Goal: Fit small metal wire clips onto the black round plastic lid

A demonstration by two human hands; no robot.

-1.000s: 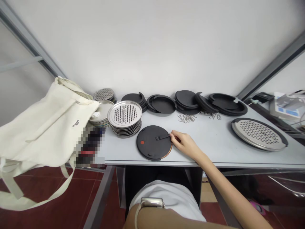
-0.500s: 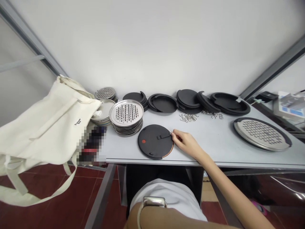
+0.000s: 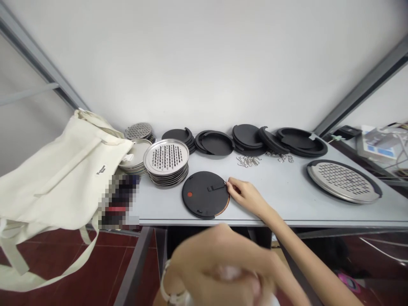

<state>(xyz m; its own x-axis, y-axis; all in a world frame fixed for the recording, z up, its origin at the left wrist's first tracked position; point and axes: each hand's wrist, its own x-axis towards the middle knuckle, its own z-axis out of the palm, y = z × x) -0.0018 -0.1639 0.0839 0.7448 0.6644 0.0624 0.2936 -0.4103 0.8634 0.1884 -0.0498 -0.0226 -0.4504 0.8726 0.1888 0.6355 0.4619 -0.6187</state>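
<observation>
A round black disc (image 3: 199, 204) with a red dot and a raised black strip lies flat near the table's front edge. At its right rim, the thumb and fingers of my right hand (image 3: 247, 196) pinch a small metal hook (image 3: 225, 182) at the end of the strip. My left hand (image 3: 219, 263) is raised close to the camera, below the table edge. It is smeared by motion, and its fingers cannot be made out clearly. Behind the disc lies a loose pile of small metal hooks (image 3: 247, 161).
Perforated metal grater discs (image 3: 165, 157) are stacked left of the black disc. Black round lids (image 3: 219, 144) line the wall. A large oval grater plate (image 3: 346, 180) in a black rim lies at right. A cream cloth bag (image 3: 63, 170) hangs over the left end.
My left hand has come up into the foreground, where before only the watch and forearm showed. The right hand still pinches at the disc's rim. The view has shifted slightly.
</observation>
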